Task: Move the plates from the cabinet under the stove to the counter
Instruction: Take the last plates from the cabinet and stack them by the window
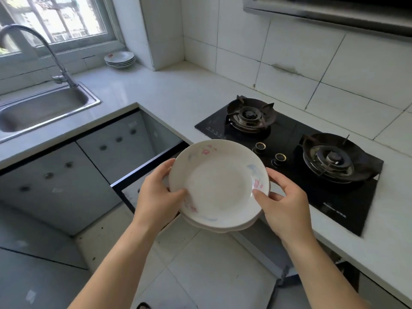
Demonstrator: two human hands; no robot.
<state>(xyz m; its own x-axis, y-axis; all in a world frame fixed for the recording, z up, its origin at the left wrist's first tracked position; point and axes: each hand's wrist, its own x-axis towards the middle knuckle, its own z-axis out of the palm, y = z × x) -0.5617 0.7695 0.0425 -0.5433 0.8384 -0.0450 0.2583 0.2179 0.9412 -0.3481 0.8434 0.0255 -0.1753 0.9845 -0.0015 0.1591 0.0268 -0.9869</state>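
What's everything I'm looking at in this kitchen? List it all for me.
held plates: at least two stacked, white with pink and blue flowers, in the air before the stove
counter plates: one stack, count unclear, white, back of the counter by the window
counter: one, white, runs round the corner
stove: one, black, two burners, set in the counter at right
knobs: two, black with gold rims, stove's front
sink: one, steel, left
faucet: one, steel, behind the sink
cabinet doors: grey, below the counter
window: one, behind the sink
left hand: grips the held plates' left rim
right hand: grips their right rim
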